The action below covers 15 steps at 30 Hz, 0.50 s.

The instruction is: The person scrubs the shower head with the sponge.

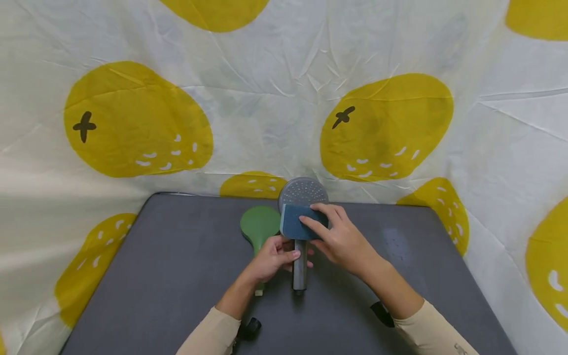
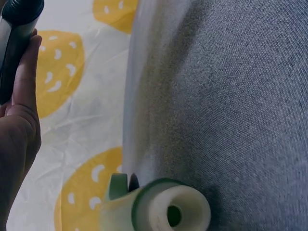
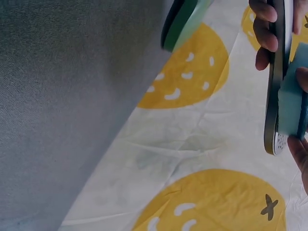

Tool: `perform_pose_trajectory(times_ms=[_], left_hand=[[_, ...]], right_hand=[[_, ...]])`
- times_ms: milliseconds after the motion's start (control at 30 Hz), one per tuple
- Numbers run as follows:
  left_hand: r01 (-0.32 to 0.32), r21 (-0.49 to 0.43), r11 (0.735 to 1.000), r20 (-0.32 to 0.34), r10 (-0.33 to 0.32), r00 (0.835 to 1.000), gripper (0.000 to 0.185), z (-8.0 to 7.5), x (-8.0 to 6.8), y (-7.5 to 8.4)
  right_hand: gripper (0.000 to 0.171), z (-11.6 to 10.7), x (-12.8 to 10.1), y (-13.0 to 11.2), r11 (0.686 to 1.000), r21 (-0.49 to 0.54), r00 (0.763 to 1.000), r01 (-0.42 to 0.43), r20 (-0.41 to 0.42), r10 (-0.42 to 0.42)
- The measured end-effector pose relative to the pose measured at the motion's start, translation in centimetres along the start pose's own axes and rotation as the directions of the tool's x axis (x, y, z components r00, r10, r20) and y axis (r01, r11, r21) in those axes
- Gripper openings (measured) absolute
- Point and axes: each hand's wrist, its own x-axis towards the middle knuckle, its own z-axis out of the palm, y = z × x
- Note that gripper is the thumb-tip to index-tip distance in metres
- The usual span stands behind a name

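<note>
My left hand [image 1: 271,260] grips the handle of a grey shower head [image 1: 304,190], thumb across the front and fingers behind. The shower head stands upright, its nozzle face turned toward me. With my right hand [image 1: 341,236] I hold a blue sponge [image 1: 293,222] against the lower part of that face, fingers spread over the sponge's dark side. The right wrist view shows the sponge's light blue layer [image 3: 290,103] toward the nozzle face. Just left of the hands is a green shower head [image 1: 259,223], its lower handle partly hidden behind my left hand.
A dark grey table [image 1: 186,276] lies under the hands. Behind it hangs a white cloth [image 1: 266,118] printed with yellow fruit shapes. A damp-looking patch [image 1: 397,244] marks the table at the right. Black straps [image 1: 250,329] show near both wrists.
</note>
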Motion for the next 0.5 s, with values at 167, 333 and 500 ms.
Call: perform_pose_trajectory(times_ms=[167, 333, 500], left_hand=[[0.004, -0.004, 1.000, 0.012, -0.004, 1.000, 0.054, 0.2, -0.3, 0.1], [0.031, 0.010, 0.999, 0.014, -0.031, 0.999, 0.053, 0.4, -0.5, 0.3], [0.036, 0.039, 0.999, 0.015, -0.037, 0.999, 0.051, 0.5, -0.7, 0.3]], right_hand=[[0.065, -0.1, 0.4, -0.3, 0.999, -0.049, 1.000, -0.010, 0.000, 0.010], [0.067, -0.3, 1.2, 0.3, 0.997, -0.069, 0.998, -0.028, -0.056, 0.024], [0.068, -0.7, 2.1, 1.1, 0.996, -0.069, 0.994, -0.053, -0.094, 0.046]])
